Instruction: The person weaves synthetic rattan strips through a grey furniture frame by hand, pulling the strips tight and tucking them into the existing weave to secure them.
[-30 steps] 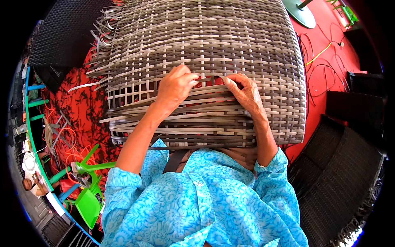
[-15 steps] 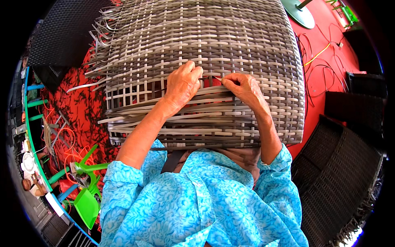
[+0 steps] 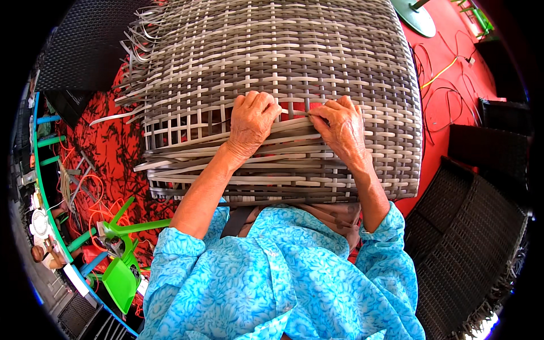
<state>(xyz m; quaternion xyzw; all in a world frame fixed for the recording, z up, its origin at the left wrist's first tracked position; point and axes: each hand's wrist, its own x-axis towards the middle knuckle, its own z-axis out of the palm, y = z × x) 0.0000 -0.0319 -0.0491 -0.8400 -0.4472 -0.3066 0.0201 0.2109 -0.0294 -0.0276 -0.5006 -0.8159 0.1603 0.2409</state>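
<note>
A broad panel of grey-brown woven plastic strips (image 3: 294,51) lies across in front of me, wicker-like and curved down at its near edge. Across its near part runs a gap in the weave where upright strips stand bare and red shows through. Below the gap, several loose flat strips (image 3: 294,149) lie bunched crosswise. My left hand (image 3: 251,123) is closed at the gap's upper edge, thumb and forefinger pinching a pale strip. To its right, my right hand (image 3: 341,131) pinches the end of a strip beside an upright. The fingers partly hide both strips.
Frayed strip ends (image 3: 139,45) stick out from the panel's left side. Dark scraps litter the red floor (image 3: 110,147), near a green dustpan (image 3: 120,283). Dark woven furniture (image 3: 470,243) stands at right, with cables (image 3: 447,90) beyond and a round umbrella base (image 3: 416,20) at far right.
My left hand has moved slightly down, its thumb and forefinger now on the strip at the gap. My right hand has turned more upright and shifted a little right.
</note>
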